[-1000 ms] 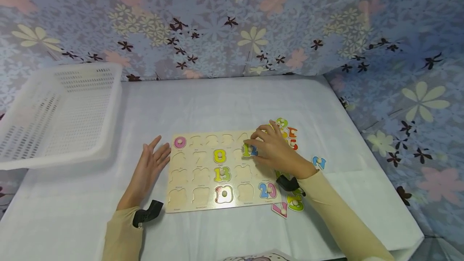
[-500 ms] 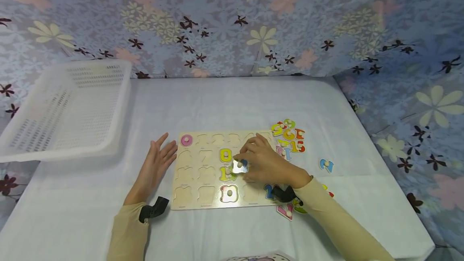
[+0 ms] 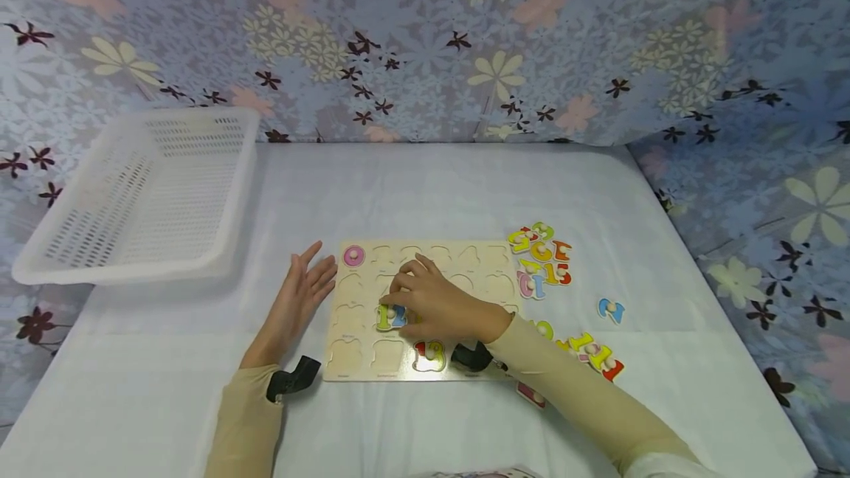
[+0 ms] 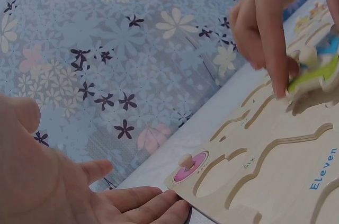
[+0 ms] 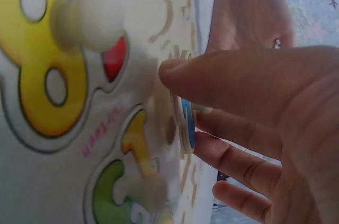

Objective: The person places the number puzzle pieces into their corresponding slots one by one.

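Observation:
My right hand [image 3: 441, 308] pinches a green-and-blue number 12 puzzle piece [image 3: 392, 317] over the left-middle part of the wooden number board [image 3: 358, 378]. In the left wrist view the number 12 piece [image 4: 318, 78] appears tilted, partly raised from the board. My left hand [image 3: 304, 297] lies beside the board's left edge, fingers extended, with nothing in it. Its fingertips [image 4: 177, 208] are at the corner near the pink 0 piece [image 4: 192, 167]. A red-and-yellow 18 piece [image 3: 429, 355] sits in the bottom row. The 13 piece [image 5: 124, 181] shows in the right wrist view.
Loose number pieces [image 3: 541, 253] are heaped right of the board. More pieces [image 3: 594, 351] lie near the right forearm, and a blue piece [image 3: 611, 310] lies apart. A white plastic basket [image 3: 242, 190] stands at the back left on the white-covered table [image 3: 425, 190].
My right hand has carried the 12 piece leftward across the board, from its right half to its left half. The left hand stays beside the board. The head view has shifted slightly.

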`<state>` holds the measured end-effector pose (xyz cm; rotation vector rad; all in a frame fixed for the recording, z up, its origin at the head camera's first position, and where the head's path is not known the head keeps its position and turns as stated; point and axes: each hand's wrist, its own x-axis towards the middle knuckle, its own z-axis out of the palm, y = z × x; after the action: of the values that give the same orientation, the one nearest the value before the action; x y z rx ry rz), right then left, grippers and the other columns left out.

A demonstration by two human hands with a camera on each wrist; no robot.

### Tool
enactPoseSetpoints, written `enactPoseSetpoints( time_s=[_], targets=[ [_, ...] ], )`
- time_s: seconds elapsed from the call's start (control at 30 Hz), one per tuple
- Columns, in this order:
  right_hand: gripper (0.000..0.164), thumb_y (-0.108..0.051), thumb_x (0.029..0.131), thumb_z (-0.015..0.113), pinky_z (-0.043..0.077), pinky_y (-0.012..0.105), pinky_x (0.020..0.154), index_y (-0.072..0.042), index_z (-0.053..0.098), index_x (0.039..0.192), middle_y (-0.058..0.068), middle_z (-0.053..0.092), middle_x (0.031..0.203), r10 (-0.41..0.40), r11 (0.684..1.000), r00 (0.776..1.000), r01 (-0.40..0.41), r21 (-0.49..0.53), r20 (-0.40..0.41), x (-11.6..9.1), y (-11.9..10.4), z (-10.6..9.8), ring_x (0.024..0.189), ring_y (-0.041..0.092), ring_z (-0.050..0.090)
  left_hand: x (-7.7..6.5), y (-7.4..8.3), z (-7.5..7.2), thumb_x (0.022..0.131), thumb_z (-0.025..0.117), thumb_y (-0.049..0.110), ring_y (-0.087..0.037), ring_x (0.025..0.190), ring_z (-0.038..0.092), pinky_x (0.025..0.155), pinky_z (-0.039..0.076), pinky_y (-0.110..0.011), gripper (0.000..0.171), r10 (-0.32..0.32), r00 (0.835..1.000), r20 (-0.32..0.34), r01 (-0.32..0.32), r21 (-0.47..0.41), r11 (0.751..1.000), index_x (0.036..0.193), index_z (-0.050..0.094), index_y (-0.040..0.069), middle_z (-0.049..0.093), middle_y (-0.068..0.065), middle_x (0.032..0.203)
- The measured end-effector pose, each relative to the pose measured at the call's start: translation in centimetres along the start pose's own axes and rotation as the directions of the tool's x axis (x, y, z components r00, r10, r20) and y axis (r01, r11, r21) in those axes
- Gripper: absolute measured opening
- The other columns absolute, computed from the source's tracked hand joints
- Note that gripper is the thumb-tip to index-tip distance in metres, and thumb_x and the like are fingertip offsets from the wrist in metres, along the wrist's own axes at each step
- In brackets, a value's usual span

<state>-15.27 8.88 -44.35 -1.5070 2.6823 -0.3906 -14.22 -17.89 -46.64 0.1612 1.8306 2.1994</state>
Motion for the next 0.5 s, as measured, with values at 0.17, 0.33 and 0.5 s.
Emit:
enactPoseSetpoints(
  time_s=[0.17,0.33,0.5],
  targets=[
    [0.042,-0.032,0.083,0.076,0.015,0.059,0.113,-0.017,0.068,0.121,-0.003,0.058,0.107,0.001,1.0,1.0,-0.001,-0.005,0.002,0.18,0.19,0.32,0.118,0.024,0.041,0.06,0.01,0.2,0.102,0.017,0.056,-0.032,0.143,0.02,0.117,0.02,-0.042,0.072,0.003,1.0,0.005,-0.002,-0.023,1.0,0.156,0.003,0.011,0.014,-0.022,0.157],
    [0.041,-0.032,0.082,0.075,0.015,0.059,0.113,-0.018,0.069,0.121,-0.005,0.058,0.107,0.0,1.0,1.0,0.0,0.002,-0.002,0.3,0.35,0.43,0.117,0.022,0.041,-0.01,0.08,0.07,0.102,0.015,0.055,-0.033,0.144,0.018,0.117,0.019,-0.042,0.071,0.013,1.0,0.021,-0.012,-0.061,0.998,0.156,0.001,0.011,0.012,-0.024,0.157],
    [0.044,-0.035,0.082,0.077,0.014,0.056,0.115,-0.017,0.068,0.122,-0.005,0.057,0.11,0.0,0.999,1.0,-0.001,0.043,0.024,0.43,0.2,0.5,0.119,0.021,0.039,-0.09,0.13,-0.06,0.103,0.014,0.055,-0.033,0.144,0.018,0.117,0.02,-0.042,0.07,0.013,1.0,0.021,-0.012,-0.063,0.998,0.156,0.001,0.011,0.012,-0.024,0.157]
  ],
)
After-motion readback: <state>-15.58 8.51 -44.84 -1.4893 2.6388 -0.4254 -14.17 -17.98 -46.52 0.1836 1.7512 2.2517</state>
